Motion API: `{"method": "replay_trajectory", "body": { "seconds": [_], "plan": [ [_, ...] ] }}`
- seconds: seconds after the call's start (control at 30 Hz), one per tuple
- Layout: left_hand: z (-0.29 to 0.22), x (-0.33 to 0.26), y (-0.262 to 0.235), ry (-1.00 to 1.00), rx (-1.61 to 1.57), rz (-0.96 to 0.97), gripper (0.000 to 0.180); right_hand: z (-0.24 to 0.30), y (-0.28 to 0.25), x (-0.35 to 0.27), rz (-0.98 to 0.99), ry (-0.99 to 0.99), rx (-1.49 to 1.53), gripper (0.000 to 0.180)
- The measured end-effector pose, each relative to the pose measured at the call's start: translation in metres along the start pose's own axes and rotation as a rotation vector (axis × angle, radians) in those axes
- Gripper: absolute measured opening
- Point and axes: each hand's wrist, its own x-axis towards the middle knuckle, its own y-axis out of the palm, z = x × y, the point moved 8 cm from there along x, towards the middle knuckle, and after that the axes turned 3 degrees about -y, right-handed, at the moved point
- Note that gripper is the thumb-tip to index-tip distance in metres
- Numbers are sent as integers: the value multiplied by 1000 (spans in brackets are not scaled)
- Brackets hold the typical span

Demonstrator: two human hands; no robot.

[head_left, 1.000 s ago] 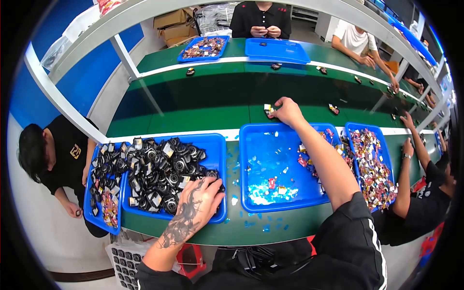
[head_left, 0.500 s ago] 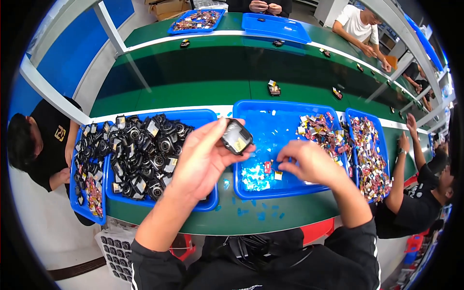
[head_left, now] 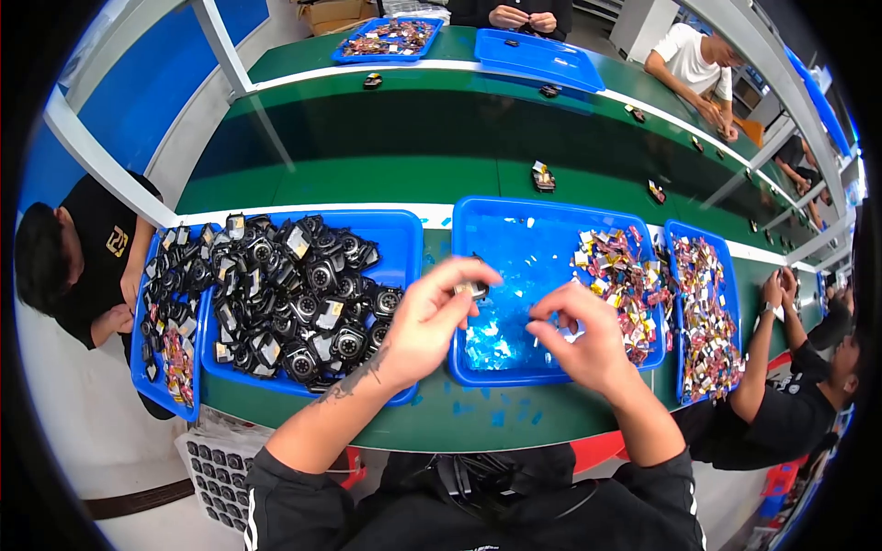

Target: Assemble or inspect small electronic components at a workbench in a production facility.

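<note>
My left hand (head_left: 430, 321) is closed around a small black smartwatch case (head_left: 475, 289), over the left part of the middle blue tray (head_left: 560, 375). Fingers cover most of the case, so only a bit of it shows. To the right, my right hand (head_left: 588, 335) hovers above the same tray with thumb and fingertips drawn together. Whatever they pinch is too small to make out. Under the hands lie bits of clear bluish film (head_left: 491, 344). At the tray's right side is a heap of small red, yellow and white electronic parts (head_left: 616, 266).
A blue tray (head_left: 411, 239) piled with black watch cases (head_left: 322, 275) stands at left. Another tray (head_left: 675, 312) of red and yellow parts is at right. Across the green conveyor (head_left: 386, 179) sit loose watch parts (head_left: 543, 176). People work on both sides and opposite.
My left hand has turned the watch case, so its face no longer shows. The right hand has come slightly nearer me, fingers pinched. The red piece beside its fingertips is no longer visible.
</note>
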Motion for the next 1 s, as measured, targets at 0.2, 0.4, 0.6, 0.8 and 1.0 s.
{"method": "replay_trajectory", "body": {
  "seconds": [0.2,0.4,0.6,0.8,1.0],
  "plan": [
    [-19,-15,24,97,423,9,30,-14,7,-11,-193,271,661,14],
    [-26,-21,24,349,464,-103,18,-2,19,-15,-143,247,709,8],
    [-31,-26,27,440,574,-91,16,-7,15,-14,23,338,702,4],
    [-34,-28,30,551,697,-137,15,-16,35,-14,243,495,825,13],
    [-25,-25,27,434,602,-117,13,-9,32,-17,229,426,736,14]
  ]
}}
